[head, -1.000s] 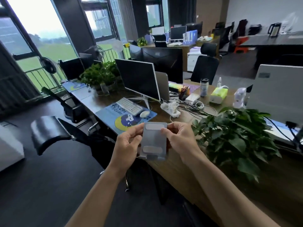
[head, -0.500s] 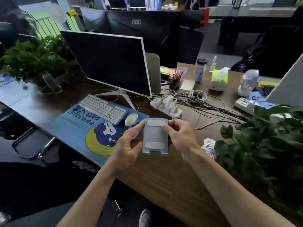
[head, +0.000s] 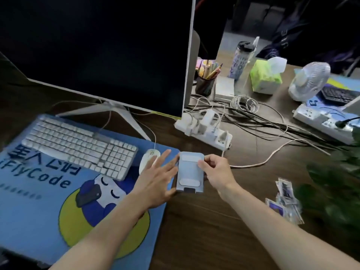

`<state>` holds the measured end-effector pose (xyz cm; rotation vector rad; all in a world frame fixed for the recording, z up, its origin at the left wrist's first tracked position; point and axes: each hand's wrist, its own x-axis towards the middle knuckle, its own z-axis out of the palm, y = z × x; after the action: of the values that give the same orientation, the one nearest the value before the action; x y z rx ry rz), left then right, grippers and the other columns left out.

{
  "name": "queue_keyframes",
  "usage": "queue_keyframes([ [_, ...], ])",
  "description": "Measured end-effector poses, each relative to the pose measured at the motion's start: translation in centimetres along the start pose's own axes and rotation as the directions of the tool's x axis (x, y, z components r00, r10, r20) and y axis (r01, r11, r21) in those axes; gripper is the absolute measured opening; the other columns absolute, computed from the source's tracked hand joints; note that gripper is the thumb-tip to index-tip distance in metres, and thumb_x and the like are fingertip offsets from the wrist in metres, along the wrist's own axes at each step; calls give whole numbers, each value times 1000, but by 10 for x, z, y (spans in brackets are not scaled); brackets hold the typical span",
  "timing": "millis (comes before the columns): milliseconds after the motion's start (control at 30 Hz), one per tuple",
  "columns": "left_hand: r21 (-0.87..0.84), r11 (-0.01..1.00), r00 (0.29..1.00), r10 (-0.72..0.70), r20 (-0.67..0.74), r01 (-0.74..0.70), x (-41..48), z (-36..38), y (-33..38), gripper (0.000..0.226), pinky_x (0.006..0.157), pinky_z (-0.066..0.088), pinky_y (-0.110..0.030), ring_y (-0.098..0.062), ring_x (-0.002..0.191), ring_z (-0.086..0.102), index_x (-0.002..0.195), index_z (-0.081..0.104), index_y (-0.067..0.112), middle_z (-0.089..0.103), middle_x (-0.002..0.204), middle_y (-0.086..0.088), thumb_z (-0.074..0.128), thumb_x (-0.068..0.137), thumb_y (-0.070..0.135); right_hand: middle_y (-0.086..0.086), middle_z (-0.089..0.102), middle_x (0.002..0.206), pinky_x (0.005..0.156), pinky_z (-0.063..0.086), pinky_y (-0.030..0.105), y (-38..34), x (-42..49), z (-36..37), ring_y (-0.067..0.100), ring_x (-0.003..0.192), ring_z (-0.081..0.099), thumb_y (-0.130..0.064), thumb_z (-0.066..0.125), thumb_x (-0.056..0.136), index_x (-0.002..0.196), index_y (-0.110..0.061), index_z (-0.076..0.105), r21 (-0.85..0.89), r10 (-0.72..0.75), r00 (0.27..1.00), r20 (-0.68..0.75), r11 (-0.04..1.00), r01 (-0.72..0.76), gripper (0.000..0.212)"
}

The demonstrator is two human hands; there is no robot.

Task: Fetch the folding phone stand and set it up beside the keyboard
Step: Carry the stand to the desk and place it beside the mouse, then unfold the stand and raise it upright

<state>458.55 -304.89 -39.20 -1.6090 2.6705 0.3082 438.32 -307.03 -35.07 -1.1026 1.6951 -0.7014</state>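
- Phone stand [head: 190, 173]: folded flat, at the right edge of the blue desk mat [head: 39, 221], just right of the mouse [head: 148, 160] and keyboard [head: 78, 147].
- Right hand [head: 215, 172]: fingers pinched on the stand's upper right edge.
- Left hand [head: 155, 180]: fingers spread flat, touching the stand's left side, gripping nothing.
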Motion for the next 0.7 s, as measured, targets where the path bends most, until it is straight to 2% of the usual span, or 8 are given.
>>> queue_keyframes([
  [100, 98, 992, 995, 67, 76, -74, 29, 24, -17, 76, 119, -8, -52, -22, 149, -22, 153, 22, 25, 6, 167, 5, 35, 89, 64, 15, 72, 96, 83, 56, 51, 15, 27, 12, 33, 97, 66, -22, 63, 94, 91, -5, 67, -31, 67, 997, -38, 997, -68, 18],
  [233, 127, 980, 986, 147, 74, -155, 57, 40, -28, 81, 114, -17, -51, -24, 151, -18, 154, 16, 24, 11, 166, 4, 34, 88, 65, 15, 71, 98, 83, 54, 48, 30, 49, 17, 32, 98, 65, -22, 62, 95, 92, -6, 67, -17, 140, 987, -83, 990, -141, 17],
  [333, 136, 975, 983, 167, 82, -177, 71, 46, -31, 82, 115, -17, -53, -24, 150, -20, 155, 10, 26, 6, 166, 4, 36, 88, 66, 7, 70, 101, 74, 52, 34, 33, 61, 18, 23, 97, 64, -24, 61, 95, 91, -13, 66, -19, 160, 981, -112, 986, -163, 12],
  [500, 172, 969, 979, 155, 130, -176, 82, 48, -37, 85, 117, -11, -58, -27, 150, -20, 156, 6, 23, 4, 167, -1, 34, 89, 68, 2, 70, 98, 78, 56, 37, 33, 71, 25, 18, 95, 65, -24, 61, 95, 88, -18, 66, -15, 196, 972, -127, 980, -199, 11],
  [600, 186, 964, 974, 161, 157, -189, 86, 46, -38, 86, 117, -10, -59, -28, 151, -19, 156, 7, 21, 3, 167, -2, 33, 90, 69, 0, 70, 99, 69, 51, 28, 33, 76, 27, 15, 97, 64, -26, 61, 96, 88, -21, 65, -36, 194, 972, -132, 979, -200, 10],
  [700, 194, 962, 971, 159, 179, -194, 88, 44, -36, 85, 117, -9, -60, -29, 151, -18, 156, 9, 21, 2, 167, -3, 34, 90, 69, 2, 69, 107, 71, 55, 30, 31, 77, 25, 17, 99, 64, -29, 63, 94, 98, -21, 64, -165, 178, 978, -111, 967, -195, 9],
])
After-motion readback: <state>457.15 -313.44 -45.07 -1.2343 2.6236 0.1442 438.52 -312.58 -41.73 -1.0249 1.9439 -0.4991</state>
